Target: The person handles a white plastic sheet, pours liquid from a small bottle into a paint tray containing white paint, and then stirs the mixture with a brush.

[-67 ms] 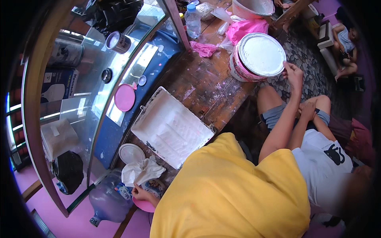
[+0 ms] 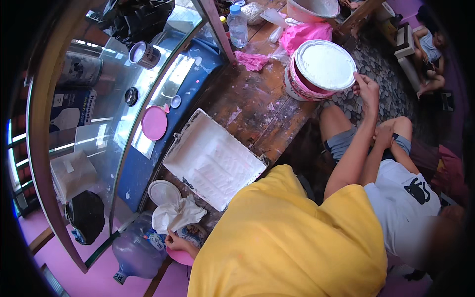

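Note:
With my right hand (image 2: 366, 90), fingers closed on the near right edge, I grip a round white lid (image 2: 326, 65). It sits tilted over a paint bucket (image 2: 295, 83) with pink inside, which shows beneath the lid's raised edge. At the lower left my left hand (image 2: 179, 243) is beside a crumpled white cloth (image 2: 179, 214), its fingers curled in at the cloth's lower edge. Part of a pink round item (image 2: 180, 256) shows under that hand; whether I hold it is unclear. A white paint tray (image 2: 213, 159) with a ridged, coated bottom lies between my hands.
A glass case (image 2: 121, 121) stands along the left, with a pink lid (image 2: 154, 123) beside it. Close to my right arm sits a person in a white shirt (image 2: 396, 188). A plastic bottle (image 2: 238, 27) and pink bag (image 2: 304, 37) are on the wooden table's far end.
The lid has risen slightly at its near side, in my right hand, and more of the bucket's pink inside shows. My left hand has barely moved.

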`<move>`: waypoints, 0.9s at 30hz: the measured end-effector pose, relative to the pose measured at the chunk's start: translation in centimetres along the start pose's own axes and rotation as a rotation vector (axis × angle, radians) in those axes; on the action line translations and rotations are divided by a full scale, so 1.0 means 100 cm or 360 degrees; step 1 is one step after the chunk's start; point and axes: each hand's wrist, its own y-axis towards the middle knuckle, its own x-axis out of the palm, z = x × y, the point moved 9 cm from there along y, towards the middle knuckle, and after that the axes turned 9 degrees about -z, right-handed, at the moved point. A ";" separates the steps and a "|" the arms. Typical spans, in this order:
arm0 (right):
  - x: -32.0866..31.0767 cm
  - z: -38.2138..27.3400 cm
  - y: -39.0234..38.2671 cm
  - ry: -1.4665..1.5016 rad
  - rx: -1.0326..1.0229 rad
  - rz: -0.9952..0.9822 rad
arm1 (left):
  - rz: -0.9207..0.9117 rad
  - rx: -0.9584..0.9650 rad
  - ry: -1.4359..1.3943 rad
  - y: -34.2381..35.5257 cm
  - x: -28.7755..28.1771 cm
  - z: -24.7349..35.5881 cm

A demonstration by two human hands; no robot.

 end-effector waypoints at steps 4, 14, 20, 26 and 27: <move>-0.023 -0.033 0.014 0.0255 -0.0052 -0.0100 | -0.0046 0.0032 -0.0125 0.001 0.011 0.003; -0.017 -0.062 0.031 0.0817 -0.0378 -0.0115 | 0.0011 -0.0165 -0.0334 -0.024 0.000 -0.027; -0.008 -0.004 -0.025 -0.0892 -0.1897 -0.0478 | 0.0148 -0.0046 -0.0217 -0.015 0.018 0.010; -0.017 0.072 0.041 -0.0219 -0.0286 0.0114 | 0.0254 -0.0394 -0.0397 -0.042 0.012 -0.022; -0.014 0.063 0.033 -0.0328 -0.0309 0.0172 | 0.0278 -0.0349 -0.0386 -0.045 0.009 -0.006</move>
